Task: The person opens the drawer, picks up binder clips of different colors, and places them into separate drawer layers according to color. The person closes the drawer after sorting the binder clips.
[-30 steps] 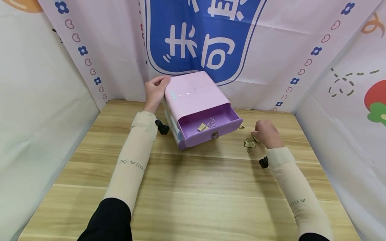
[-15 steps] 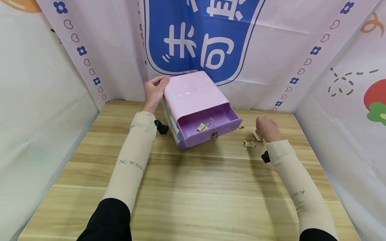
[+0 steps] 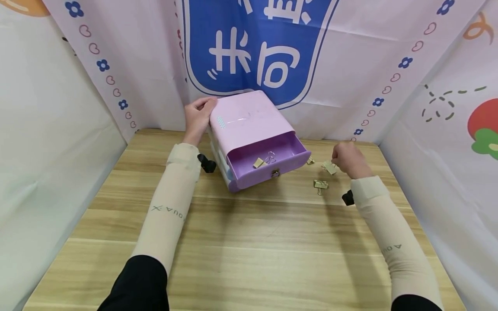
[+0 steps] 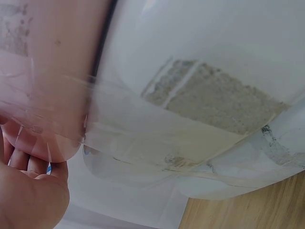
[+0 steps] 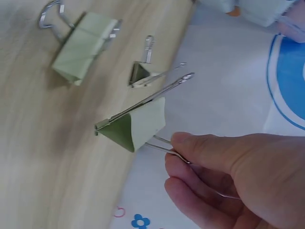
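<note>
A small pink-topped drawer box (image 3: 253, 119) stands at the back of the table, its purple drawer (image 3: 289, 167) pulled out toward the front. My left hand (image 3: 197, 116) grips the box's rear left corner; in the left wrist view its fingers (image 4: 35, 164) curl at the pink edge. To the right of the box, my right hand (image 3: 350, 159) pinches a binder clip (image 5: 145, 125) by one wire handle, above the table. A gold binder clip (image 3: 258, 163) lies inside the drawer beside wire handles. Another larger clip (image 3: 320, 185) and a small one (image 3: 310, 160) rest on the table.
The wooden table (image 3: 249, 255) ends at a printed cloth backdrop (image 3: 350, 86) close behind the box. White cloth walls (image 3: 50, 151) rise on both sides. Clear tape and worn patches show on the box's side in the left wrist view.
My right hand has lifted a binder clip off the table and moved back and slightly right with it. The left hand keeps its grip on the box.
</note>
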`<state>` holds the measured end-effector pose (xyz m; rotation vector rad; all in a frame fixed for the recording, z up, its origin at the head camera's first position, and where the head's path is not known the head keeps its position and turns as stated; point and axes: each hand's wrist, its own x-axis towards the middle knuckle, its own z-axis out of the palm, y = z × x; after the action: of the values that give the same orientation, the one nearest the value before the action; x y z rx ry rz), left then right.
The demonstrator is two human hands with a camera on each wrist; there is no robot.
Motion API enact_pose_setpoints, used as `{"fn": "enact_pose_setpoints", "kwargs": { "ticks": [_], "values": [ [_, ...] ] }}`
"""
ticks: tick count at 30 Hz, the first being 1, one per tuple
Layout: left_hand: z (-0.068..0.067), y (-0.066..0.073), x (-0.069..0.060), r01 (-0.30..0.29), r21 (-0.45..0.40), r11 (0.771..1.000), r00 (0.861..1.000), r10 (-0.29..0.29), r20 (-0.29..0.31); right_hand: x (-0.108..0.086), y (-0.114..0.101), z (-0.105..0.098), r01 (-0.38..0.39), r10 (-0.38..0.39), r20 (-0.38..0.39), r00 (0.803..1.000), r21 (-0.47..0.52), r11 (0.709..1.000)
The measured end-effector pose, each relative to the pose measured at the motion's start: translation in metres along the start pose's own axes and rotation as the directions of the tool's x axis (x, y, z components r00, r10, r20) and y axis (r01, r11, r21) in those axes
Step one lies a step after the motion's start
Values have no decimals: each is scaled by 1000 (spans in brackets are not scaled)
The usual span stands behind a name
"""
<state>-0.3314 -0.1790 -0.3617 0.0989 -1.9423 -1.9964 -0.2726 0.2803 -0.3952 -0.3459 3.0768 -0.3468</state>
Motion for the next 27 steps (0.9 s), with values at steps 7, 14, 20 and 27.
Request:
{"fn": "enact_pose_setpoints", "kwargs": {
  "ticks": [7,14,20,27],
  "values": [
    [-2,0,-1,-12,6,1000,1000,12,-4,-7,-14,-13,51,-46,-116,992,38,998],
    [-3,1,-1,7,7,1000,1000,-7,-16,-17,-35,-29,77,-64,-165,984,73,994],
    [-1,2,-2,19,1,1000,1000,-19,-8,-31,-48,-38,118,-98,-225,969,75,990],
    [-1,1,-1,7,-10,1000,1000,-7,0,-46,-56,-47,179,-146,-358,922,60,982]
  ]
}}
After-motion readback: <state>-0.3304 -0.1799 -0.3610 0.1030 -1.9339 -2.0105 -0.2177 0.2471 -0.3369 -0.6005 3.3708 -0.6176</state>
